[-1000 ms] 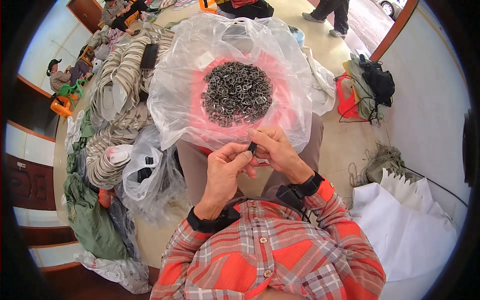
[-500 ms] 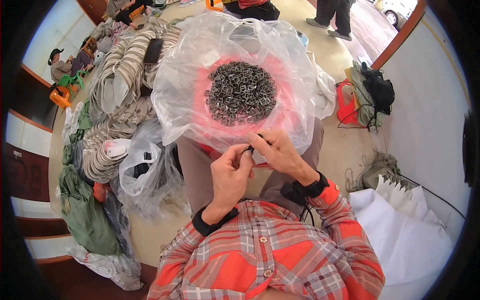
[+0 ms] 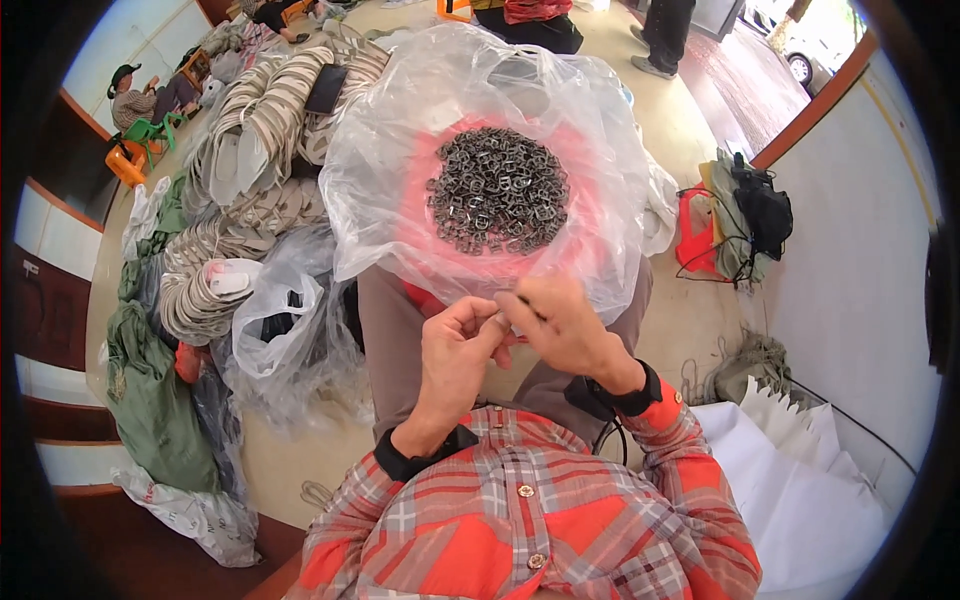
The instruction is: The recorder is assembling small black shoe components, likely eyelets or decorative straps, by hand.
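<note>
My left hand and my right hand meet in front of my lap, fingertips pinched close together. Whatever small piece they pinch is mostly covered by the fingers, and the right hand is slightly blurred. Just beyond them, a heap of small dark metal buckles lies on a clear plastic bag. Through the bag shows a pink-red round container, set over my knees. Both hands are apart from the heap.
Bundled light-coloured shoe parts and a dark phone lie at left, with plastic bags and green cloth nearby. White sheeting and a red stool are at right. Other people sit and stand farther back.
The view has shifted a little. My right hand has turned slightly against the left; a small dark piece seen at the left fingertips before is now hidden or blurred.
</note>
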{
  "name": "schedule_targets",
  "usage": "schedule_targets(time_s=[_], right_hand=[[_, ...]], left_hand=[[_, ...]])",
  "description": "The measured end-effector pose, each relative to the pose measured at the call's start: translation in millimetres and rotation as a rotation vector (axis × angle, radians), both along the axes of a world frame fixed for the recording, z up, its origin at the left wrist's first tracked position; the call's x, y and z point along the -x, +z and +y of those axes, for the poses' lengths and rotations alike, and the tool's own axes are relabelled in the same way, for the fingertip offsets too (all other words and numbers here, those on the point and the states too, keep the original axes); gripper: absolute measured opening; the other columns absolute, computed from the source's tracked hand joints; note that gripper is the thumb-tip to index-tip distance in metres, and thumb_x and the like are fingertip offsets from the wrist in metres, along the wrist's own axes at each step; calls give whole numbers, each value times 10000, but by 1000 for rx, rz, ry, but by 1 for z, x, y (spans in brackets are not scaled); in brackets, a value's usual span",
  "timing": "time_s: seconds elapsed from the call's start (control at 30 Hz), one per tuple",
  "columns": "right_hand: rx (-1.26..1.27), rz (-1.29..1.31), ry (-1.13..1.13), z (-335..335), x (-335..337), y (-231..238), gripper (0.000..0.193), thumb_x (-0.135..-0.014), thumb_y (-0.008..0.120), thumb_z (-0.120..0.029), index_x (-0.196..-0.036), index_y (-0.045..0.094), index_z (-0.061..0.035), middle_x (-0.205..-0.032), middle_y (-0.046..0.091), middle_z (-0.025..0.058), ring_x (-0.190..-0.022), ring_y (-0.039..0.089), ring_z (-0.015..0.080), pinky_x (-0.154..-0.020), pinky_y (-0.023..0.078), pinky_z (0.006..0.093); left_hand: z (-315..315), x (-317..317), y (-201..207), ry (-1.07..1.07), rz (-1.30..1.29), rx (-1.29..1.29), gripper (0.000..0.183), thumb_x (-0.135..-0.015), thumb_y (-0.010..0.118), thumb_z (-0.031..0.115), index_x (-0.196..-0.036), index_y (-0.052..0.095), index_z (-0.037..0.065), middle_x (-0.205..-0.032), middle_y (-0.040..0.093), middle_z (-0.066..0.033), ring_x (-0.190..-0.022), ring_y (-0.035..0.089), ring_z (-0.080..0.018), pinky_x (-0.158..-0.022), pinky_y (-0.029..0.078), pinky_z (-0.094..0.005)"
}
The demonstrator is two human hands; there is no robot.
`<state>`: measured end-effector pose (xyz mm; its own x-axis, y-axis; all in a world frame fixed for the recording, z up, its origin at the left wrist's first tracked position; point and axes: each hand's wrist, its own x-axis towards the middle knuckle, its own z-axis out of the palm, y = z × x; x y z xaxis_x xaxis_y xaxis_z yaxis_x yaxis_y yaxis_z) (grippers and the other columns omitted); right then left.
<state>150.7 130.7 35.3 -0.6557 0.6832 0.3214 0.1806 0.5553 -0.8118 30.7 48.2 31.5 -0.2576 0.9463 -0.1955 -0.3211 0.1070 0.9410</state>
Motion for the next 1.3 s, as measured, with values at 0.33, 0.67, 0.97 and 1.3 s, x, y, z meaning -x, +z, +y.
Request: schedule_targets(time_s=[0.33,0.67,0.97,1.3], right_hand=[[-729,40,254,-20,-4,23,190,-594,615,-89,-619,427,-78,-612,445,36,-563,481,185,-523,354,307],[-184,62,136,-8,-17,31,138,-714,622,-76,-782,510,-32,-699,499,42,-627,491,181,-606,384,299],[414,-30,117,-7,-1,19,193,-783,626,-114,-918,528,-17,-867,560,56,-770,544,145,-675,432,276],[701,200,129,-14,10,12,218,-870,550,-98,-1067,522,-9,-934,573,37,-883,554,104,-764,461,256]], left_hand=[[-23,-12,5,163,228,-277,180,-836,539,-32,-1007,594,-32,-820,609,-22,-737,546,-38,-628,452,-173],[-21,15,8,45,39,-236,162,-834,552,-28,-994,573,-41,-845,627,-58,-729,589,-79,-640,474,-195],[-15,22,2,1,221,-303,246,-829,546,-34,-1074,556,-29,-901,591,-66,-764,593,-105,-672,470,-200],[-9,37,-4,-70,56,-213,271,-817,595,2,-1082,541,-14,-893,553,-27,-783,567,-91,-702,466,-196]])
